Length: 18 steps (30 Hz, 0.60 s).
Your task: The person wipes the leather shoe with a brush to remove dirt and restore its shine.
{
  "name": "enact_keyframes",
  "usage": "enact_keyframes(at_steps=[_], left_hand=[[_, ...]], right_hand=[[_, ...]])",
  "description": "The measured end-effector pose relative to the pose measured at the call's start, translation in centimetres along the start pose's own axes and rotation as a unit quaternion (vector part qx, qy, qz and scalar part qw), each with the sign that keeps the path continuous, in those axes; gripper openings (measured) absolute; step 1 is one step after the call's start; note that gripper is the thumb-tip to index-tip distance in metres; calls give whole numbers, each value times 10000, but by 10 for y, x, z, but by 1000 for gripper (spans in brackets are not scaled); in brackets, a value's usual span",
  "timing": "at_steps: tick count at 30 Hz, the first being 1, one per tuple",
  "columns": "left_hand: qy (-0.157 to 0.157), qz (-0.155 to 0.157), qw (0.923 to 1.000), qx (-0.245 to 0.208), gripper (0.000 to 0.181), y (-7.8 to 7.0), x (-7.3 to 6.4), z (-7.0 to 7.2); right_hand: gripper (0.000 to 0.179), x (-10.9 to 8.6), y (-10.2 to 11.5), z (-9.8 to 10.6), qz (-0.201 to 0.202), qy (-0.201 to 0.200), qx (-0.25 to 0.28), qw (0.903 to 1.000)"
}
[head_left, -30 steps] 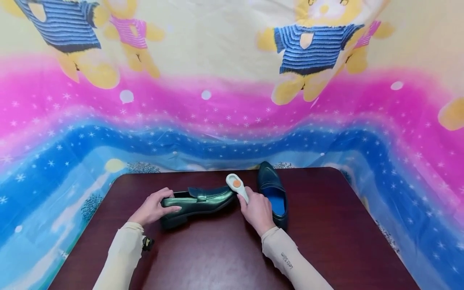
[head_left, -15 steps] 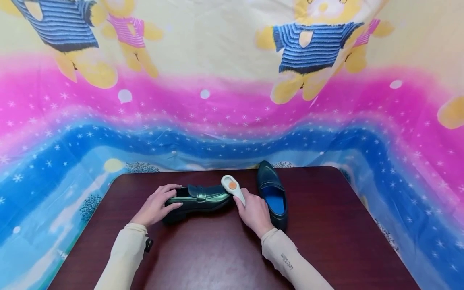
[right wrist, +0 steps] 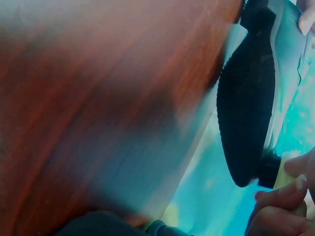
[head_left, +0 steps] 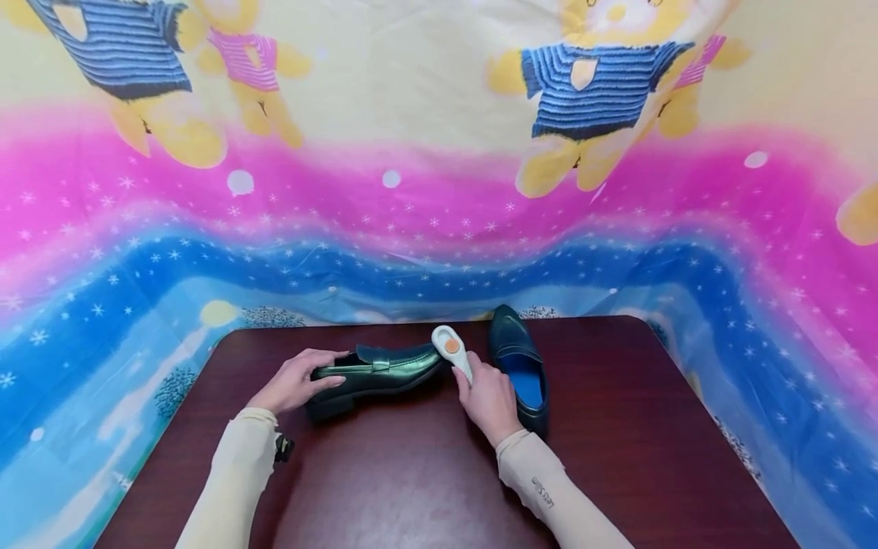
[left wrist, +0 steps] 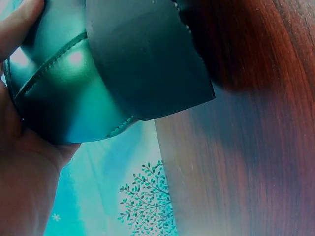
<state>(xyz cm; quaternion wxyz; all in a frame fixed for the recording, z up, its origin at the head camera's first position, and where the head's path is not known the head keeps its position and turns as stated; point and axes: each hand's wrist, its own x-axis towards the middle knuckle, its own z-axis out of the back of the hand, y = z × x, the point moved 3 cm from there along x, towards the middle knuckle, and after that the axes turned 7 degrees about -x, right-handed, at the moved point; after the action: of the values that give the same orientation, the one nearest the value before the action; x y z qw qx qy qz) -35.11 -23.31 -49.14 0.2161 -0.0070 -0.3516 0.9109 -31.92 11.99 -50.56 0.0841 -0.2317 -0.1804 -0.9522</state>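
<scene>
My left hand (head_left: 295, 381) grips a dark green loafer (head_left: 391, 370) by its heel end, thumb on the near side and fingers at the opening. The loafer lies sideways with its toe to the right; its sole shows in the right wrist view, and its heel block (left wrist: 147, 54) fills much of the left wrist view. My right hand (head_left: 488, 396) holds a shoe brush (head_left: 449, 347) by its white handle, with an orange dot on the head. The brush's dark underside (right wrist: 268, 169) is at the loafer's toe. A second loafer (head_left: 514, 335), blue inside, stands upright just right of my right hand.
The dark red-brown wooden table (head_left: 617, 442) has rounded far corners. A printed cloth (head_left: 411, 221) with bears and snowflakes hangs close behind its far edge and along both sides. A small black item (head_left: 283, 447) sits at my left cuff.
The brush shifted left along the loafer's toe, then back right to the tip. The held loafer tipped, its side facing me again now. The second loafer stays in place.
</scene>
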Motion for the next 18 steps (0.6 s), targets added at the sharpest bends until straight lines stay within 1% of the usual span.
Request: enact_keyframes(at_steps=[4,7,9,11,14,16,18], left_hand=[[12,11,10000,5,50,0,1,0],[15,6,10000,-34,48,1,2,0],[3,71,9999,-73,45,3,3,1],[-8,151,9998,-98,38,5,3,2],[27,199,9997,-147,34,7,5,4],[78,214,9995,-213,32,8,8,6],[165,222,9992,-278,32,9,10,7]], right_hand=[[33,2,-1,3,-249,129,-30,9996],[33,2,1,4,-260,226,68,9994],[31,0,3,3,-121,357,215,9991],[29,-3,8,1,184,568,360,9976],[28,-10,18,-3,877,943,481,9905],[28,-14,23,-7,1321,1072,390,9847],[29,-17,26,-10,1627,1080,226,9805]])
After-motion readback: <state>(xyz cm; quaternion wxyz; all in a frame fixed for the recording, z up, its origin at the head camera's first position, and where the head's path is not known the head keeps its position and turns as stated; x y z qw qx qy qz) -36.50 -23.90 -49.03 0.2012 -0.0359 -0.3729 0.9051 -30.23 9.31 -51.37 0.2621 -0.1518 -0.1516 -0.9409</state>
